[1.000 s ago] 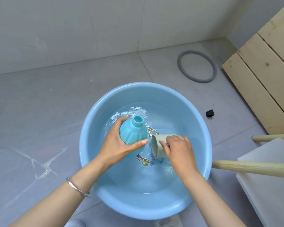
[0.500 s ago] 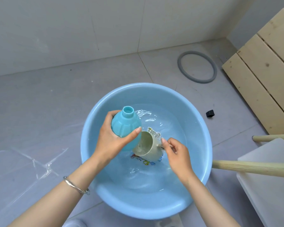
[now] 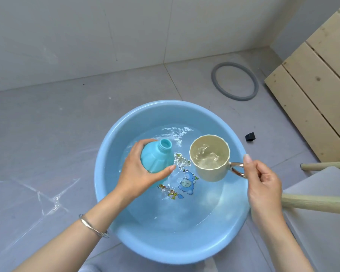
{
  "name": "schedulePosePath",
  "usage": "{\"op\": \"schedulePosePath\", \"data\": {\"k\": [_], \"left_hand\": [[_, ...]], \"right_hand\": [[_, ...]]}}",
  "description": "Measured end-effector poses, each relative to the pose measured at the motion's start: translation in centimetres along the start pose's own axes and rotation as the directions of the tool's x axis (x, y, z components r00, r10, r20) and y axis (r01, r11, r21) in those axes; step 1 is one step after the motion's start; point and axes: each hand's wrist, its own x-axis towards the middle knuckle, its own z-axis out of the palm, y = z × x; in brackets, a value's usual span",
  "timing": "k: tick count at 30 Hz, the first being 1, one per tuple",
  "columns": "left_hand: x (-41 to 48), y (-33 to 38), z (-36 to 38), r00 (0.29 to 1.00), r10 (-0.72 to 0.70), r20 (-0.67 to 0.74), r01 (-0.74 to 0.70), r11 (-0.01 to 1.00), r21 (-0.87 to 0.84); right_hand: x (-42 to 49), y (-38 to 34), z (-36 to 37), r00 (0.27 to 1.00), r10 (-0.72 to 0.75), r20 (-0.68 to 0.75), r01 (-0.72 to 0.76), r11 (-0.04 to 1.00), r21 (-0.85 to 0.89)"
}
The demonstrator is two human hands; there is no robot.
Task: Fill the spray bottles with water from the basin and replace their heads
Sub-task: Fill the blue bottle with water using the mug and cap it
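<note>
Over the round light-blue plastic basin (image 3: 175, 250), the left hand (image 3: 137, 173) grips the headless turquoise plastic spray bottle (image 3: 155, 160) around its body, neck tilted to the right. The right hand (image 3: 263, 183) pinches the copper-coloured handle (image 3: 238, 169) of the cream faceted mug (image 3: 210, 174), which holds water and hangs just beside the bottle, not touching it. To pour: bring the mug lip above the bottle mouth (image 3: 165, 144), stand the bottle more upright, and tip slowly in a thin stream (the opening is far narrower than the mug rim). Keep both over the basin to catch spills.
</note>
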Motion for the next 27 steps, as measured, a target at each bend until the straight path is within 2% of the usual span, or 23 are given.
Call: {"op": "schedulePosePath", "data": {"k": [9,27], "left_hand": [[-0.2,0.1,0.7,0.992,0.083,0.092,-0.091,0.993,0.077],[0.0,-0.2,1.0,0.986,0.117,0.119,-0.133,0.982,0.135]], "right_hand": [[-0.8,-6.2,-0.6,0.993,-0.118,0.016,0.118,0.992,-0.040],[-1.5,-8.9,-0.4,0.953,-0.294,0.072,0.303,0.935,-0.185]]}}
